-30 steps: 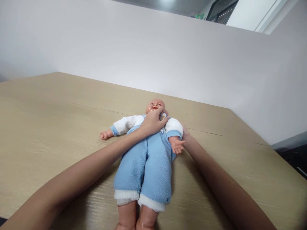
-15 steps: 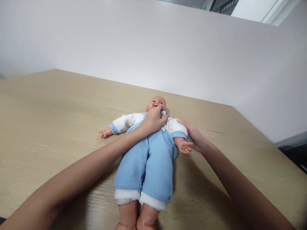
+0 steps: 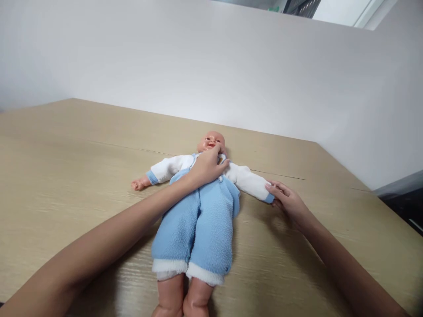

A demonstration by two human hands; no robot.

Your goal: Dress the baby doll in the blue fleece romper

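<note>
A baby doll [image 3: 201, 220] in a light blue fleece romper with white sleeves lies face up on the wooden table [image 3: 66, 154], head away from me. My left hand [image 3: 206, 167] rests on its upper chest just under the chin, fingers curled against the collar. My right hand [image 3: 287, 198] is closed round the doll's hand at the end of the stretched-out sleeve on the right. The doll's other arm lies out to the left, its small hand bare on the table.
A plain white wall [image 3: 231, 66] rises along the back and right edges of the table. A dark floor strip [image 3: 403, 198] shows past the table's right corner.
My right hand has drawn the doll's arm from bent over the body out straight to the right. My left hand has stayed on the chest.
</note>
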